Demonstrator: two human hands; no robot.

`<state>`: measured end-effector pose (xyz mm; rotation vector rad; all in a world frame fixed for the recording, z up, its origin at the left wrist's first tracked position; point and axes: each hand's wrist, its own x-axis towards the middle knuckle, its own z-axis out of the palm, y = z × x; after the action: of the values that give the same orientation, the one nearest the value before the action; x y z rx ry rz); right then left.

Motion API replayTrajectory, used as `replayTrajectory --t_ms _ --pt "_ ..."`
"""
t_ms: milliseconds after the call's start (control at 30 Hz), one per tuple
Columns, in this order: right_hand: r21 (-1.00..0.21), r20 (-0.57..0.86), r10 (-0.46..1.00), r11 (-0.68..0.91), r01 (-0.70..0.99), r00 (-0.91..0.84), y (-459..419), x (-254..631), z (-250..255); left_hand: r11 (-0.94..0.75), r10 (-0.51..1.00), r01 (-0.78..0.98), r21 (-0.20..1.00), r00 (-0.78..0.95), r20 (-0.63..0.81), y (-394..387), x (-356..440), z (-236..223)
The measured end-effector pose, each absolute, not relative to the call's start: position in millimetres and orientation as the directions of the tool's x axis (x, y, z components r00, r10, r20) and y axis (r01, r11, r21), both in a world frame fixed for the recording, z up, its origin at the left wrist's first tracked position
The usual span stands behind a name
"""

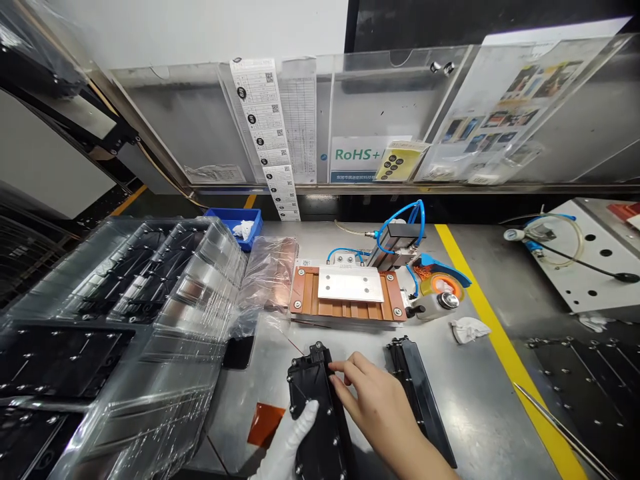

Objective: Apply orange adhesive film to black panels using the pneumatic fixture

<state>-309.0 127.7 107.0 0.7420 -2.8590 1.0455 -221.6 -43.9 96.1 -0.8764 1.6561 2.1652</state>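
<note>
A long black plastic housing (320, 420) with small metal inserts along its edges is held at the front middle, over the steel bench. My left hand (293, 437), in a white glove, grips it from the left with the thumb across its top face. Bare and closed in a pinch, my right hand (373, 393) has its thumb and fingertips at the housing's upper right edge. Whatever is between those fingertips is too small to make out. Beyond my right hand, a second black housing (425, 400) lies on the bench. An orange film square (265, 425) is left of my gloved hand.
Stacked clear trays (195, 347) with black parts fill the left. A fixture (345, 293) with a white plate stands behind the housing. Tape (443, 287), a metal-topped bottle (449, 301) and a crumpled white cloth (470, 329) sit right of it. Tweezers (555, 427) lie right.
</note>
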Motion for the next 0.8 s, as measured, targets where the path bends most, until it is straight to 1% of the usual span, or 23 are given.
replayTrajectory --t_ms 67,167,267,333,500,567,667,800 --pt "-0.556 0.215 -0.436 0.681 -0.477 -0.874 124.6 -309.0 103.0 -0.356 -0.110 -0.564 0.745 -0.767 -0.633 -36.5 -229.0 100.2" --pt "-0.474 0.275 -0.440 0.712 -0.518 -0.855 121.6 -307.8 97.7 -0.358 -0.133 -0.541 0.761 -0.777 -0.615 -28.8 -235.7 102.1" --pt "-0.447 0.250 -0.442 0.736 -0.508 -0.861 121.8 -305.3 92.3 -0.351 -0.163 -0.530 0.772 -0.777 -0.608 -25.0 -235.9 97.4" --pt "-0.466 0.187 -0.434 0.750 -0.468 -0.881 123.4 -304.0 89.6 -0.335 -0.176 -0.538 0.773 -0.771 -0.613 -23.9 -234.2 92.8" --pt "-0.607 -0.071 -0.379 0.750 -0.262 -0.923 126.6 -305.7 90.1 -0.313 -0.163 -0.580 0.752 -0.747 -0.644 -23.3 -230.0 88.6" --pt "-0.632 -0.136 -0.370 0.747 -0.207 -0.919 126.6 -307.0 91.0 -0.314 -0.145 -0.577 0.754 -0.756 -0.638 -22.9 -229.9 90.9" --pt "-0.636 -0.170 -0.373 0.748 -0.187 -0.912 126.4 -307.2 89.3 -0.312 -0.117 -0.559 0.769 -0.780 -0.614 -21.6 -230.9 94.8" --pt "-0.636 -0.168 -0.385 0.746 -0.199 -0.907 127.5 -305.1 83.3 -0.301 -0.109 -0.552 0.778 -0.790 -0.603 -20.7 -230.3 94.7"
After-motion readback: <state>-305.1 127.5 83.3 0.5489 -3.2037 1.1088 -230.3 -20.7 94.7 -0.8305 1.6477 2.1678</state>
